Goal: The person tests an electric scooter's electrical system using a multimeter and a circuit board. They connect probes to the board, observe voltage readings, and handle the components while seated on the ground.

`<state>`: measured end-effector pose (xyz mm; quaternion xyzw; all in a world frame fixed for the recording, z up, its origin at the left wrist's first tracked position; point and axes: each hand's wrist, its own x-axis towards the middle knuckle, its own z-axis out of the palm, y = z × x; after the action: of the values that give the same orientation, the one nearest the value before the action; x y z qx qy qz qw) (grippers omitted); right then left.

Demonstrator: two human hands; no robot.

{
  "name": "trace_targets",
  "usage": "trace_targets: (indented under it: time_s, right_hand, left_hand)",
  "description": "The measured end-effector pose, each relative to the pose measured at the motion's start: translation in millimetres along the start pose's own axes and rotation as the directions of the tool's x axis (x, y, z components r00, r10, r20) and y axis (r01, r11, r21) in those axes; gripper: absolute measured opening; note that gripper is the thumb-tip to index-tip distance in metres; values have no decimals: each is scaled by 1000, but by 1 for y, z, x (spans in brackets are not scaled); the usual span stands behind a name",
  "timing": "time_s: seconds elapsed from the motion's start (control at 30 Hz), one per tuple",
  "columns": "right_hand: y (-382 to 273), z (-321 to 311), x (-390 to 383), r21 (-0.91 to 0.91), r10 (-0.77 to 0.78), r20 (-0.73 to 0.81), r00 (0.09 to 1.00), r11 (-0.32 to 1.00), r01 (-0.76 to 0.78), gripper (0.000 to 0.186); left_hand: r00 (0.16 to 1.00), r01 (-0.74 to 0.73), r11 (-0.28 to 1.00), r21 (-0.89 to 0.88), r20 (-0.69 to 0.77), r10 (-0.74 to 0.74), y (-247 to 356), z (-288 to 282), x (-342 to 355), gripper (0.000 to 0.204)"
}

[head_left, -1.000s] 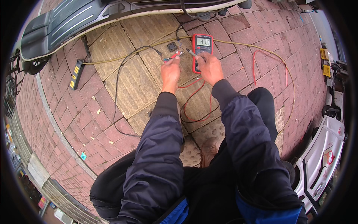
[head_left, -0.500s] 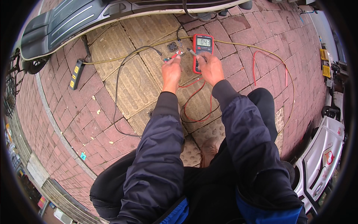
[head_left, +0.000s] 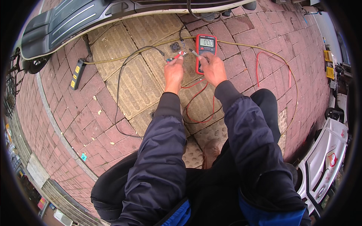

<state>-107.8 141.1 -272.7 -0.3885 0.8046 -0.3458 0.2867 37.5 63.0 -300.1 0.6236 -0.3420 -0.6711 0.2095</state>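
Note:
My left hand (head_left: 174,75) pinches a red test probe (head_left: 176,57) at a small connector end (head_left: 169,59) on a black cable. My right hand (head_left: 214,69) grips a grey probe (head_left: 195,53) over the red multimeter (head_left: 207,42), covering part of its lower half. The meter lies face up with its display lit. Just beside the probe tips are a small square black part (head_left: 175,46) and a short dark wire (head_left: 181,34) hanging from the scooter. Red and black leads (head_left: 205,121) loop on the paving below the meter. Whether the tips touch metal is too small to tell.
A dark scooter (head_left: 71,23) spans the top. A power strip (head_left: 77,74) lies left, with a yellow cord (head_left: 245,45) running rightward. A black cable (head_left: 117,98) loops across tan tiles. A loose red wire (head_left: 257,66) lies right. A white scooter (head_left: 324,158) stands lower right, near my bent knee.
The reading on the meter's display has changed from each earlier frame to now. My left hand has shifted very slightly right; my right hand is nearly still.

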Motion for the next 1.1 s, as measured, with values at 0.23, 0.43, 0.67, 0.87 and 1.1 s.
trace_targets:
  time_s: [0.23, 0.43, 0.67, 0.87, 1.1]
  right_hand:
    - [0, -1, 0, -12, 5, 4, 1000, 1000, -4, 27]
    - [-1, -1, -1, 1, 44, 6, 999, 999, -44, 27]
    - [-1, -3, -1, 34, 78, 19, 997, 996, -78, 28]
    - [-2, -4, -2, 32, 78, 15, 997, 996, -78, 27]
    - [-8, -6, -4, 34, 99, 22, 995, 994, -100, 26]
  left_hand:
    - [1000, 20, 1000, 0, 2, -20, 0, -1, 0, 38]
    - [1000, 12, 999, 31, 1, -12, -2, -1, 3, 40]
    - [1000, -8, 999, 50, -10, 9, -6, -1, 6, 42]
    - [1000, -17, 998, 56, -14, 18, -7, -1, 7, 42]
    - [1000, -20, 999, 36, -3, 20, -5, -1, 4, 40]
